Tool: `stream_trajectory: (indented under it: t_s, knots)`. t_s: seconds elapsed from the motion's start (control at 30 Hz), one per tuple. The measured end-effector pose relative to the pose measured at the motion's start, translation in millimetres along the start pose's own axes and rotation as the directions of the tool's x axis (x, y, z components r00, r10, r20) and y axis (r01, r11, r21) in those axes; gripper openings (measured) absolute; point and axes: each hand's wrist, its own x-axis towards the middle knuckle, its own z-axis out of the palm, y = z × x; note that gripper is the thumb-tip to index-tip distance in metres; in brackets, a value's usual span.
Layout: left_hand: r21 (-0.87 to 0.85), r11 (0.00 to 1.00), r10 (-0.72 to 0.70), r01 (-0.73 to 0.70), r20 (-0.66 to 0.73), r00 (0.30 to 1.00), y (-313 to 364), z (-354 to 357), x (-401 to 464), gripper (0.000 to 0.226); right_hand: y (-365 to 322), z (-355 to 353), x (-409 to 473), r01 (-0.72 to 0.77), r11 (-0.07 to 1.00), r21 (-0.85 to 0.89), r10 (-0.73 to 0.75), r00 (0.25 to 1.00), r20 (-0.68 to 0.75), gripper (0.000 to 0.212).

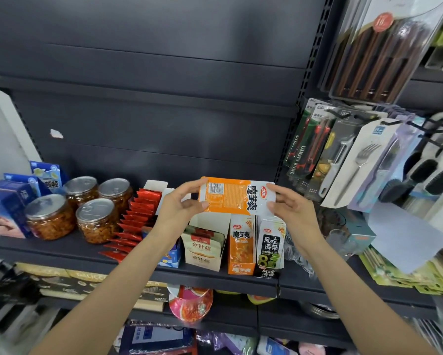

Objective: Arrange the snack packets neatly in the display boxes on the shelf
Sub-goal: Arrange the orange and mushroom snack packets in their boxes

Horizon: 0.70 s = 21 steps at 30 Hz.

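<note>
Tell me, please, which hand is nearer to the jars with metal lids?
Left. The left hand grips the orange packet's end on the jars' side; the right hand holds the far end, farther away.

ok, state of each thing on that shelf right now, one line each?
orange-and-white snack packet: held sideways above the boxes
left hand: grips its left end
right hand: pinches its right end
orange display box: upright, packets inside
beige display box: upright, partly filled
metal-lidded clear jars: sealed

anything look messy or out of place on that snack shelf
Yes: the red sachets trail loose in a long slanted row toward the shelf edge, outside any box. The orange packet is sideways in both hands, above the orange display box.
</note>
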Motion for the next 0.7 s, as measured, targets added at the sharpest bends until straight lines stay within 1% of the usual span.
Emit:
stream_trajectory:
  t_s: [0.13, 0.23, 0.3, 0.33, 0.4, 0.47, 0.5, 0.57, 0.63, 0.67, 0.7]
  knots:
    - [0.035, 0.999, 0.011, -0.01, -0.02, 1.0, 0, -1, 1, 0.047, 2, 2, 1, 0.033, 0.999, 0.009, -0.033, 0.999, 0.004, 0.04]
    - [-0.004, 0.996, -0.088, 0.088, -0.001, 0.996, -8, -3, 2, 0.043, 2, 2, 2, 0.041, 0.997, -0.066, -0.043, 0.999, -0.025, 0.039]
    - [-0.038, 0.986, -0.161, 0.163, 0.043, 0.986, -14, -5, 2, 0.037, 1, 0, 1, 0.041, 0.996, -0.082, -0.043, 0.999, -0.021, 0.042]
    - [-0.074, 0.978, -0.188, 0.193, 0.066, 0.98, -15, -5, 2, 0.034, 0, -2, 1, 0.067, 0.991, -0.116, -0.069, 0.998, -0.01, 0.042]
    - [-0.157, 0.955, -0.241, 0.251, 0.082, 0.967, -18, -3, 4, 0.03, -1, -5, 2, 0.161, 0.949, -0.272, -0.161, 0.987, 0.023, 0.036]
    - [-0.223, 0.925, -0.298, 0.307, 0.072, 0.952, -21, 0, 6, 0.023, -3, -8, 4, 0.225, 0.859, -0.46, -0.233, 0.972, 0.041, 0.029]
    - [-0.221, 0.916, -0.326, 0.334, 0.071, 0.943, -24, 2, 8, 0.02, -4, -9, 6, 0.244, 0.811, -0.532, -0.259, 0.965, 0.047, 0.024]
    - [-0.155, 0.912, -0.371, 0.38, 0.086, 0.925, -30, 6, 11, 0.016, -7, -10, 8, 0.295, 0.741, -0.603, -0.309, 0.947, 0.085, 0.014]
    - [-0.062, 0.918, -0.385, 0.391, 0.097, 0.918, -35, 11, 13, 0.019, -7, -11, 9, 0.352, 0.689, -0.634, -0.35, 0.927, 0.133, 0.012]
    - [0.032, 0.934, -0.358, 0.357, 0.097, 0.929, -38, 12, 13, 0.024, -6, -12, 11, 0.366, 0.659, -0.657, -0.364, 0.92, 0.147, 0.012]
    - [0.175, 0.942, -0.306, 0.286, 0.101, 0.947, -41, 11, 13, 0.029, -5, -13, 13, 0.369, 0.627, -0.686, -0.37, 0.916, 0.155, 0.012]
